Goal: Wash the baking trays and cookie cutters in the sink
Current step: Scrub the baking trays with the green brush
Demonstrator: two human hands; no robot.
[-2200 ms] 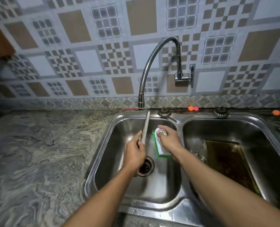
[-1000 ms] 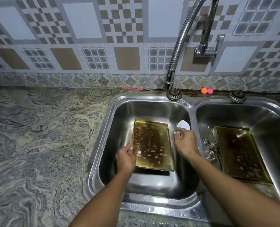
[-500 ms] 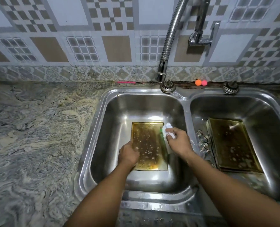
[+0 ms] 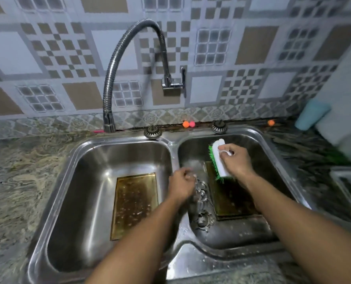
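From the head camera, the right hand (image 4: 237, 160) is holding a white scrubbing brush (image 4: 221, 160) with green bristles, its grip wrapped round the brush's back, above the far end of the right tray (image 4: 232, 201), which is lying flat in the right basin of the steel sink (image 4: 193, 263). The left hand (image 4: 180, 185) is hovering over the divider between the basins, fingers curled and blurred; I cannot tell whether its grip is holding anything. Just beside it, the cookie cutters (image 4: 201, 201) are lying in a tangle along the right basin's left wall, partly hidden by that hand. The left tray (image 4: 134, 206), brownish and spotted with droplets, is resting on the left basin's floor.

A flexible metal tap (image 4: 129, 64) is arching from the wall toward the sink's left side. Two drain plugs (image 4: 152, 132) are sitting on the back rim, with small orange and pink balls (image 4: 188, 124) between them and a teal object (image 4: 312, 113) standing at far right. The worktop (image 4: 16, 191) is showing a swirling grey-and-cream stone pattern, and the wall behind is carrying brown, white and checkered tiles. No writing is reading clearly.
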